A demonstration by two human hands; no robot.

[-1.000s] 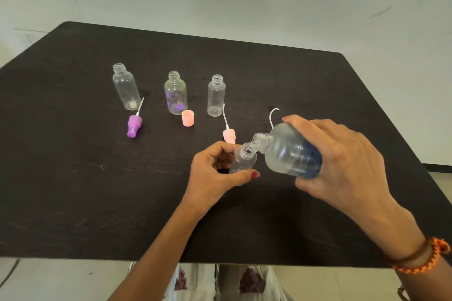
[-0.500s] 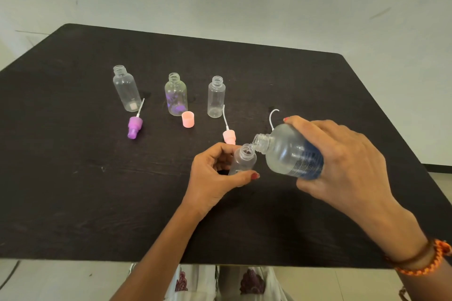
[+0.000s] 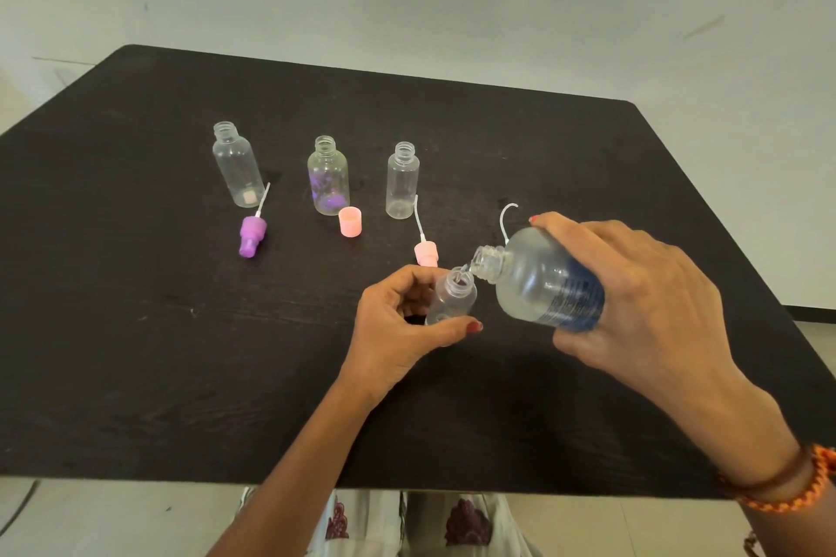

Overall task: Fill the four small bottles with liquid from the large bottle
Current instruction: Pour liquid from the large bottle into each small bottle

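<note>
Clear plastic large bottle (image 3: 543,280) gripped tilted by right hand (image 3: 642,303), left hand (image 3: 398,326) fingers clasping small bottle (image 3: 452,298)

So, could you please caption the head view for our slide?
Right hand tips large bottle into small bottle held by left hand.

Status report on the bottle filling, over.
Left hand grips small bottle; right hand tips large bottle, mouth at its neck. Three small bottles stand uncapped behind. Nothing in the way.
</note>
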